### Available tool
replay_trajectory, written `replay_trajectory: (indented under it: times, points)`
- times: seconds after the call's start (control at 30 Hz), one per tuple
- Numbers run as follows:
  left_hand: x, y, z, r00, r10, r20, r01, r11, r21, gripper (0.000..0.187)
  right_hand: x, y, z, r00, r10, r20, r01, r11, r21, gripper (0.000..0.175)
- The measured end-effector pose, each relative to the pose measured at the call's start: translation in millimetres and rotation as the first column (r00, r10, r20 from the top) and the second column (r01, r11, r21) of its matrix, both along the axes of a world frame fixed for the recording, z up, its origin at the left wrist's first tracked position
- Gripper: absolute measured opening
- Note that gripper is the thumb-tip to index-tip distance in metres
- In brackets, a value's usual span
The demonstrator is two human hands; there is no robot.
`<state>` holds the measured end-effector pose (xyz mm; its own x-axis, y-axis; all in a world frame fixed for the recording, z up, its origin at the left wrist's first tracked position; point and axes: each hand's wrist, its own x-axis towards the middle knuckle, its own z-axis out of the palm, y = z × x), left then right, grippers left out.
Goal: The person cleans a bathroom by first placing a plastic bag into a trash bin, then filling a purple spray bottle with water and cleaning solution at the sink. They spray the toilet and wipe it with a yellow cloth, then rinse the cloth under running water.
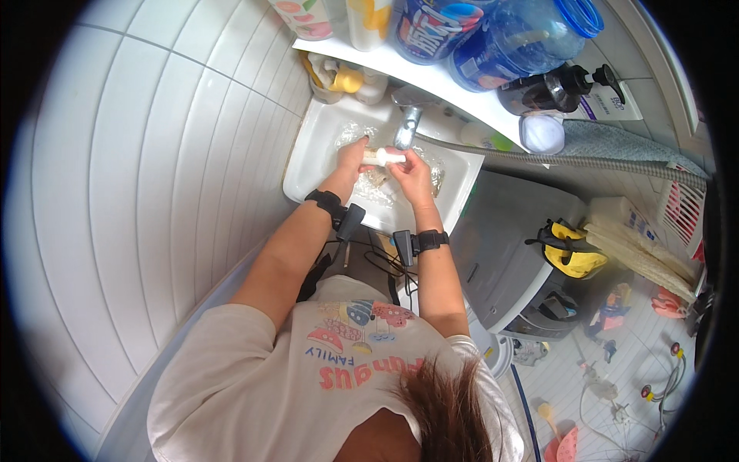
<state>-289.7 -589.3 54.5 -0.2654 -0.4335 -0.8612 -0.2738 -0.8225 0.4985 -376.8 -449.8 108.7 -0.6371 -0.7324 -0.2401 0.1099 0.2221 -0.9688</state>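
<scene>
My left hand and my right hand are together over a white washbasin, below the metal faucet. Between them they grip a small white cylindrical thing, perhaps a plastic tube or fitting; its kind cannot be told. My left fingers are round its left end, and the right fingertips pinch its narrower right end. Rippling water lies in the basin under my hands, with something brownish in it. Each wrist wears a black strap with a small box.
A white shelf with bottles and a pump bottle overhangs the basin's far side. A metal hose runs rightward from near the faucet. A grey appliance stands right of the basin, with a yellow and black bag on it. Tiled wall borders the left.
</scene>
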Motion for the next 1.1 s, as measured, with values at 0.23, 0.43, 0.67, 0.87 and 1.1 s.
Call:
replay_trajectory:
  times: [0.23, 0.43, 0.67, 0.87, 1.1]
  points:
    - [2, -4, 11, 0.986, -0.152, -0.065, 0.150, 0.988, -0.034, 0.031, 1, 2, 21, 0.986, -0.166, -0.030, 0.168, 0.979, 0.112, 0.020]
    - [4, 4, 20, 0.944, -0.240, -0.228, 0.248, 0.969, 0.007, 0.033, -6, -1, 94, 0.722, -0.149, -0.675, 0.207, 0.978, 0.006, 0.043]
    - [20, 6, 23, 0.827, -0.169, -0.536, 0.248, 0.966, 0.078, 0.032, -26, -33, 144, 0.515, 0.198, -0.834, -0.041, 0.978, 0.206, 0.063]
    - [32, -2, 36, 0.784, -0.179, -0.594, 0.264, 0.963, 0.059, 0.032, -21, -29, 138, 0.380, 0.303, -0.874, -0.017, 0.947, 0.321, 0.060]
    - [45, -13, 64, 0.666, -0.378, -0.644, 0.323, 0.923, -0.207, 0.044, 1, 7, 94, 0.890, 0.081, -0.448, 0.087, 0.936, 0.342, 0.035]
